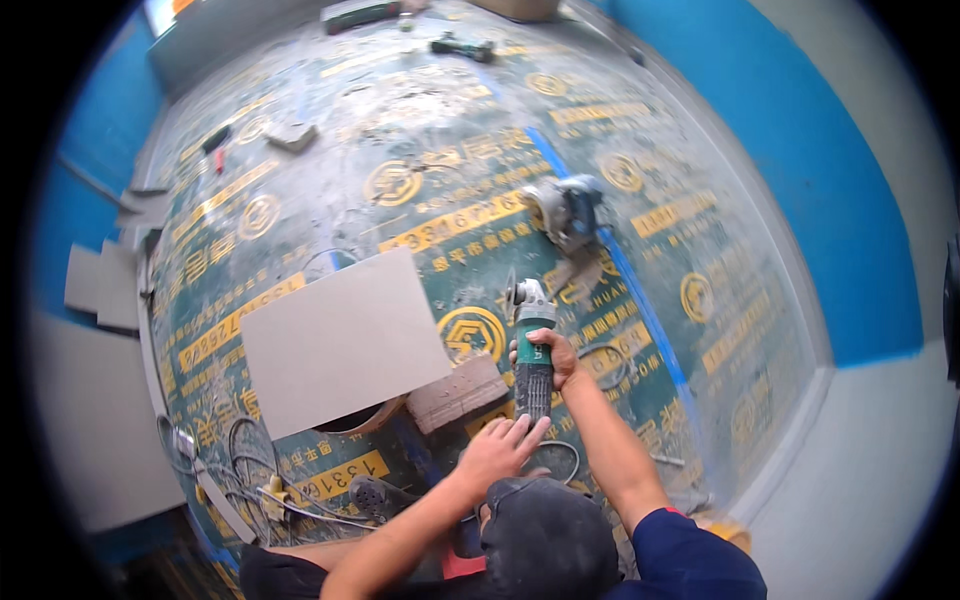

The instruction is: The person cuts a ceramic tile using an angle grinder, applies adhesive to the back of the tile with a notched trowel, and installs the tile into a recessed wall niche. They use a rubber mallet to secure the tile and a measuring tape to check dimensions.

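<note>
My right hand (556,356) grips a green and black angle grinder (532,385), its silver head and disc pointing away from me. My left hand (497,449) has its fingers apart at the lower end of the grinder's dark body, seemingly touching it. A large light grey square board (343,342) lies to the left, over what looks like a round bucket (357,421). A dusty pinkish block (455,392) sits between board and grinder. Beyond the grinder stands a larger power saw (570,214), slightly blurred. A dark rounded fabric shape (540,535) fills the lower middle.
Tangled cables (255,463) and a power strip lie at the lower left. Grey board pieces (95,282) lean along the left wall. Small tools (460,48) and an offcut (293,137) lie farther back on the printed floor covering. A blue and grey wall (800,200) curves along the right.
</note>
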Action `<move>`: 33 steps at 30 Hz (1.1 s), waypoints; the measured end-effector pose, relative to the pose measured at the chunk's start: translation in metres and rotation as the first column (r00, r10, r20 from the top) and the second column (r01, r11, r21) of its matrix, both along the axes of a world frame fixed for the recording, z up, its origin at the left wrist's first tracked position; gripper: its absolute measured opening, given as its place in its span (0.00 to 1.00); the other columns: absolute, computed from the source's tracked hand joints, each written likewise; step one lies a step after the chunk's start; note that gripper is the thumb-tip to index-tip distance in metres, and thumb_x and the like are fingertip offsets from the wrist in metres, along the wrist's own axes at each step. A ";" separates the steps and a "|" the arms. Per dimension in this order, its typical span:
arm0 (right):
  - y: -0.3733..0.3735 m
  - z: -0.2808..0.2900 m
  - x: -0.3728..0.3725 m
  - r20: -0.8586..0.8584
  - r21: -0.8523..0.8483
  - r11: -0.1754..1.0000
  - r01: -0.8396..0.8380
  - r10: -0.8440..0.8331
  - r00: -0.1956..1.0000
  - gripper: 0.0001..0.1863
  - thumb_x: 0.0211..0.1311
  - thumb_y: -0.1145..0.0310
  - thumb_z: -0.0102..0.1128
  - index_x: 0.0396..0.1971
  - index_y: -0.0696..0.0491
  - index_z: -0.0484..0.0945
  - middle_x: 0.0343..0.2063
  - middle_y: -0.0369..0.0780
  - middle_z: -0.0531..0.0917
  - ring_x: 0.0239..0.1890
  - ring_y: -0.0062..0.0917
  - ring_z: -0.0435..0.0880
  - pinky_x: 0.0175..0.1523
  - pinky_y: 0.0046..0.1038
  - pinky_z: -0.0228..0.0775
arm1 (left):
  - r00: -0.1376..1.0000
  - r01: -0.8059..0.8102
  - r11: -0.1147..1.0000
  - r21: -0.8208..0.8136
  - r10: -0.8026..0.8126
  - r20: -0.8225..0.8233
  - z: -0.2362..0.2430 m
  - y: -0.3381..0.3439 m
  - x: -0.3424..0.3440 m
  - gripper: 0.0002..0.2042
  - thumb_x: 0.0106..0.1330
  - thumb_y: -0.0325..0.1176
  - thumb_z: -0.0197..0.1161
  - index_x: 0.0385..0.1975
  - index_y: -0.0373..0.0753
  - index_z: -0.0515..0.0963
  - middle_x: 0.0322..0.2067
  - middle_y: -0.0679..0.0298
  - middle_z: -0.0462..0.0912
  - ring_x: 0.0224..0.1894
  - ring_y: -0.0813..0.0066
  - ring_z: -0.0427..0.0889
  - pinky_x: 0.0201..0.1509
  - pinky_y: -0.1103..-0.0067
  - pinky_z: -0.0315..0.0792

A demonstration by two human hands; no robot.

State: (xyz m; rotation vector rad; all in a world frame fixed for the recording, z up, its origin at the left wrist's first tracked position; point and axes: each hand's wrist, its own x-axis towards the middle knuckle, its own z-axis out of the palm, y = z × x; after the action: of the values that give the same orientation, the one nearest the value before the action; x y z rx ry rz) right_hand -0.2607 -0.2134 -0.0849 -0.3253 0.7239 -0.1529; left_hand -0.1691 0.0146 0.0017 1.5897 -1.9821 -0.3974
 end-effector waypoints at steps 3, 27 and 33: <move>0.016 -0.011 -0.040 -0.101 -0.093 0.996 0.011 -0.021 0.995 0.21 0.52 0.61 0.63 0.40 0.62 0.77 0.31 0.46 0.84 0.32 0.35 0.86 0.41 0.36 0.82 | 0.994 -0.001 0.996 0.090 -0.009 0.113 -0.019 -0.004 -0.042 0.39 0.61 0.50 0.65 0.67 0.31 0.61 0.45 0.51 0.73 0.40 0.56 0.78 0.46 0.68 0.72; 0.103 0.024 -0.116 -0.242 -0.301 0.836 0.459 -0.533 0.811 0.22 0.47 0.70 0.71 0.44 0.59 0.77 0.36 0.43 0.82 0.37 0.37 0.84 0.45 0.41 0.79 | 0.899 -0.017 0.842 0.539 0.248 -0.360 0.004 0.057 -0.034 0.27 0.69 0.35 0.55 0.66 0.42 0.57 0.48 0.42 0.77 0.41 0.53 0.83 0.46 0.68 0.77; 0.106 -0.051 -0.151 -0.476 -0.570 0.745 0.346 -0.643 0.601 0.15 0.43 0.68 0.74 0.27 0.61 0.79 0.25 0.39 0.80 0.24 0.26 0.80 0.30 0.34 0.71 | 0.886 -0.012 0.787 0.616 0.294 -0.358 0.004 0.101 -0.022 0.24 0.68 0.34 0.58 0.62 0.38 0.63 0.47 0.45 0.79 0.42 0.58 0.83 0.47 0.70 0.76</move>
State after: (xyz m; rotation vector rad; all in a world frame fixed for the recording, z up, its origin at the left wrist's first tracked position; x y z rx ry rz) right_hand -0.4116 -0.1073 -0.1356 -0.5988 1.4970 -0.7990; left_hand -0.1906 0.1156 0.0061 1.8039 -1.4178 -1.3034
